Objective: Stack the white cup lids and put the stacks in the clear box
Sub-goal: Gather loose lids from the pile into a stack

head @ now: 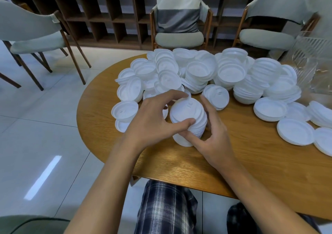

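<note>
Centre of frame: the left hand (152, 124) and right hand (213, 135) each close a curled grip round one stack of white lids (187, 115), standing tilted on the table (233, 165). The clear box (312, 63) stands at upper right, well apart, nearer the right hand.

white tile floor (36, 126) | wooden cubby shelf (100, 12) | three cushioned chairs (178, 18)

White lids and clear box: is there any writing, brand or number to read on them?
None can be read.
The held stack of lids has small raised marks on its top lid, too blurred to read.
The clear box shows no label.
</note>
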The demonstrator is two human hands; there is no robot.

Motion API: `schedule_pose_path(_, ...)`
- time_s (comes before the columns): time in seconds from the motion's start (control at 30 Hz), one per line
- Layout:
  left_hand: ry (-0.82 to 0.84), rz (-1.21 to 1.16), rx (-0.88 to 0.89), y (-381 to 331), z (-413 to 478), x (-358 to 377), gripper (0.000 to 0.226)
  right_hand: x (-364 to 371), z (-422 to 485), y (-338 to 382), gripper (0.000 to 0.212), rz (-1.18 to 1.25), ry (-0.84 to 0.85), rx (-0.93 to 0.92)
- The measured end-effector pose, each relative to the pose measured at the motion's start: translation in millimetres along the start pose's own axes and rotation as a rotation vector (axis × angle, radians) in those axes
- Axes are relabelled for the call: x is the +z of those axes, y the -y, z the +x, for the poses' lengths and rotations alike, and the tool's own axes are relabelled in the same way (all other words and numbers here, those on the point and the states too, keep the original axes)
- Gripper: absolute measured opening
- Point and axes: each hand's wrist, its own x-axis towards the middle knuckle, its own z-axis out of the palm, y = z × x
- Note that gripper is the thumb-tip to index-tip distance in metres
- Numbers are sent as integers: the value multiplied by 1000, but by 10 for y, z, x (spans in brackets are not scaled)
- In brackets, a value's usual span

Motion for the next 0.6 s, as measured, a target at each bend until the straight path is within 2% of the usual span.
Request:
schedule_pose_path(0.07,-57,67,-3,2,2,79,62,-9,-15,1,106,27,-1,41)
schedule_pose_path(0.13,-62,107,-30,-6,5,153,69,-22,-22,0,110,34,-4,54)
schedule_pose_path(0.47,-146,154,-134,-84,11,331,71,-16,-20,-20,102,40,-5,20)
schedule_pose_path(0.6,-124,-18,-218,-107,-58,407,65,-21,-18,-51,90,-19,0,-33)
